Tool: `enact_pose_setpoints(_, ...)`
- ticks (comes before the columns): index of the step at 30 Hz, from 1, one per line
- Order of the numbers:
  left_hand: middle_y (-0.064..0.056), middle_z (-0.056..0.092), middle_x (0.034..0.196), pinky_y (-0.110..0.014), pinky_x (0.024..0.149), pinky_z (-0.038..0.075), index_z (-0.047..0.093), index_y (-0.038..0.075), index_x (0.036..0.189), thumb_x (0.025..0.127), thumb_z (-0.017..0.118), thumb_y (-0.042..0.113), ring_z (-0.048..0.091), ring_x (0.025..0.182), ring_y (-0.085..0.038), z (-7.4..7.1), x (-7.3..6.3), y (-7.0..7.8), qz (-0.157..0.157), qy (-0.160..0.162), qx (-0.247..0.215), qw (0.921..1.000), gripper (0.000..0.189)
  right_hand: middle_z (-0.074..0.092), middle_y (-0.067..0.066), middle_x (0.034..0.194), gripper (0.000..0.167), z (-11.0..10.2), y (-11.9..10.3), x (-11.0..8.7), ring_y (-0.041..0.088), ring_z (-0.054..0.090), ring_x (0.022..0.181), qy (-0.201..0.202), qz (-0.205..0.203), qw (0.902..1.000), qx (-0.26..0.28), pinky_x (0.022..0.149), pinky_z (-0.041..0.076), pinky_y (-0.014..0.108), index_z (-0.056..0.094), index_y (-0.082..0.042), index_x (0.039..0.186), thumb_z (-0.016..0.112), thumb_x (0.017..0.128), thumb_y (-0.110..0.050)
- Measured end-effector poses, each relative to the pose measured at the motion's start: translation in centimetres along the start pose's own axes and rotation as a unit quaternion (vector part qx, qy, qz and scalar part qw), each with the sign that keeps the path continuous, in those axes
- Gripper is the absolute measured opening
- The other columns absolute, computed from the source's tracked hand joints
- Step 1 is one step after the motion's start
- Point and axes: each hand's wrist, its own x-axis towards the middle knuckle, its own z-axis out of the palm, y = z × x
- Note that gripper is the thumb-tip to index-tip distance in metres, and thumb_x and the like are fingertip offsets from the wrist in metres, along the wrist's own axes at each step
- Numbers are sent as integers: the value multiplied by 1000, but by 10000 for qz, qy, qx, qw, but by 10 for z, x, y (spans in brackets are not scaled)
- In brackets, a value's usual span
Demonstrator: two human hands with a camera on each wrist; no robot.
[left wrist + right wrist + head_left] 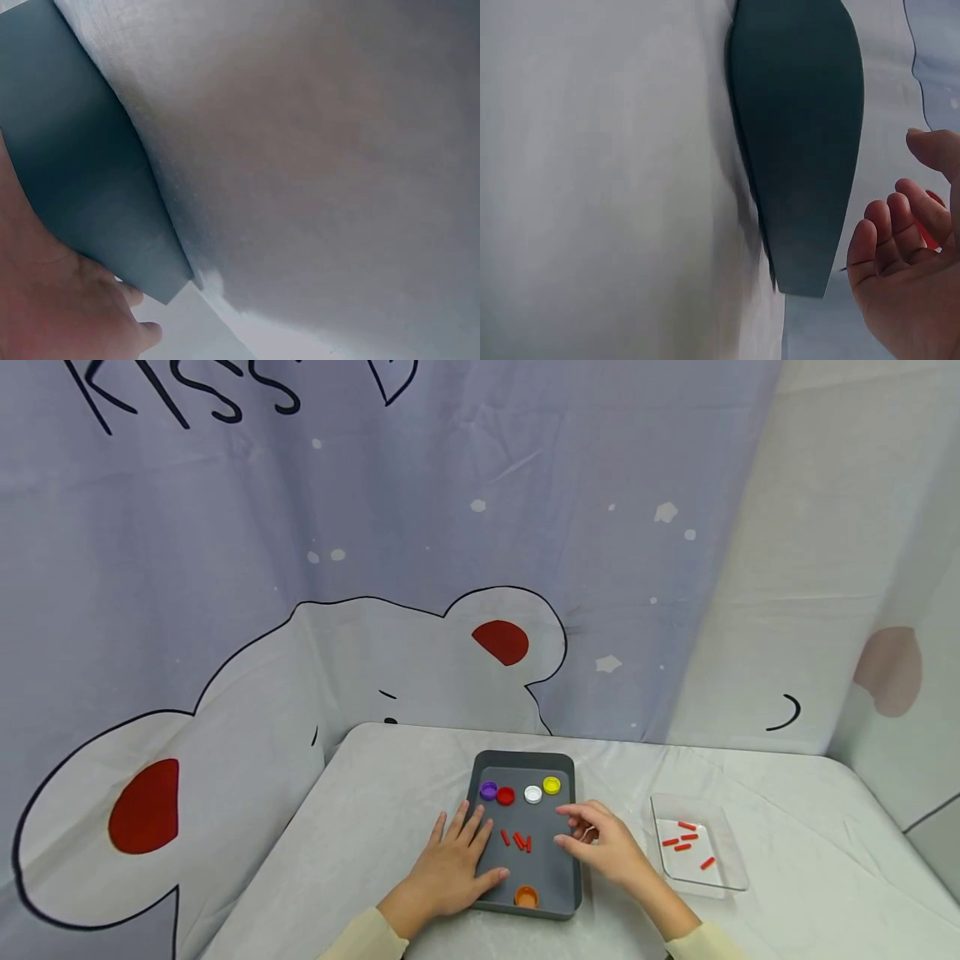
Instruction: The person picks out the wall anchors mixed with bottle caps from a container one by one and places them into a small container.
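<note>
A dark grey rectangular tray (pixel 555 883) lies on the table. My left hand (pixel 448 870) rests with spread fingers over its left edge. Over the tray's right side hovers my right hand (pixel 606 843), thumb and index fingertip apart, its other fingers loosely bent; nothing shows between them. Along the tray's far end sit small round caps: purple (pixel 489 791), red (pixel 506 796), white (pixel 533 794) and yellow (pixel 552 785). Several short red sticks (pixel 519 841) lie mid-tray, between the hands. An orange cap (pixel 527 897) is at the near end.
Right of the tray stands a clear plastic box (pixel 733 853) with several more red sticks (pixel 682 847) in it. A white cloth (pixel 360 810) covers the table. Behind it hangs a printed curtain (pixel 420 510).
</note>
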Motion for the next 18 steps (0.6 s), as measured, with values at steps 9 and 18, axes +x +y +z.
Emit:
enact_pose_setpoints(9, -8, 25, 167, -62, 121, 11, 38, 14, 158, 98, 34, 73, 8, 157, -33, 0, 1, 0, 1, -16, 33, 10000, 84, 60, 6, 90, 33, 15, 3, 12, 11, 56, 75, -417, 113, 9980, -466, 65, 49, 22, 73, -9, 114, 84, 84, -15)
enact_pose_setpoints(18, -9, 26, 167, -62, 121, 11, 38, 13, 158, 98, 34, 73, 9, 157, -33, 0, 2, -1, 19, -58, 65, 10000, 84, 62, 5, 94, 38, 27, 6, 24, 11, 56, 79, -1104, 82, 9875, -1123, 71, 51, 26, 71, -3, 118, 83, 86, -19)
